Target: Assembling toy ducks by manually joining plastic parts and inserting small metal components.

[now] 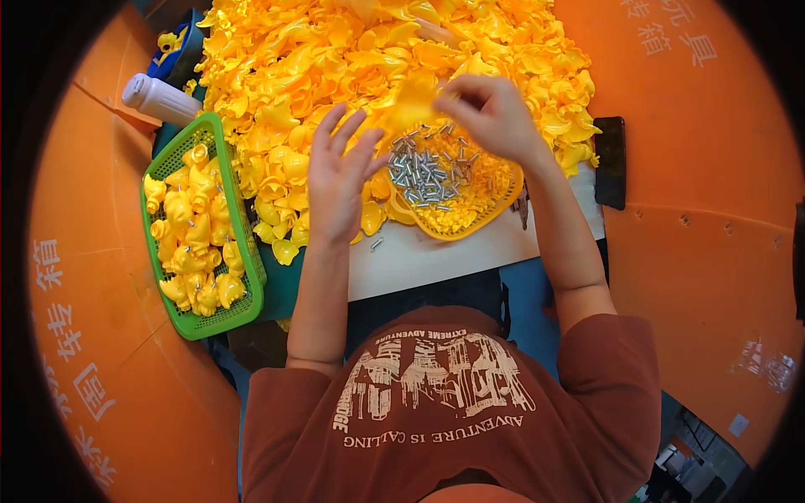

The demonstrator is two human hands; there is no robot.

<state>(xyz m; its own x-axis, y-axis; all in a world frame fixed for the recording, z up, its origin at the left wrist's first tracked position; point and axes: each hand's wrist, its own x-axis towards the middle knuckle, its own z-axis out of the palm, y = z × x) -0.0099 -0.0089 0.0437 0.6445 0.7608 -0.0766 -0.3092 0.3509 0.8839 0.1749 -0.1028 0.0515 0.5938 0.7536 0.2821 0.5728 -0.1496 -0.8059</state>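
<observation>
My left hand (337,180) is raised over the near side of a heap of glossy yellow plastic shell pieces (319,80). Its fingers are spread and nothing is in them. Close by on the right, my right hand (493,120) pinches the edge of a curved yellow plastic piece (414,102), which is smeared by motion. Below both hands stands a yellow basket (457,235). Silver metal pins (419,174) lie in its left part, and small yellow bits (486,180) fill its right part.
On the left, a green basket (256,306) holds several rounded yellow plastic parts (197,226). Behind it are a pale bottle (163,99) and a blue container (186,54). A dark phone-like slab (611,163) sits at right. Orange panels (696,168) flank the table. One pin (376,244) lies on the white sheet (419,264).
</observation>
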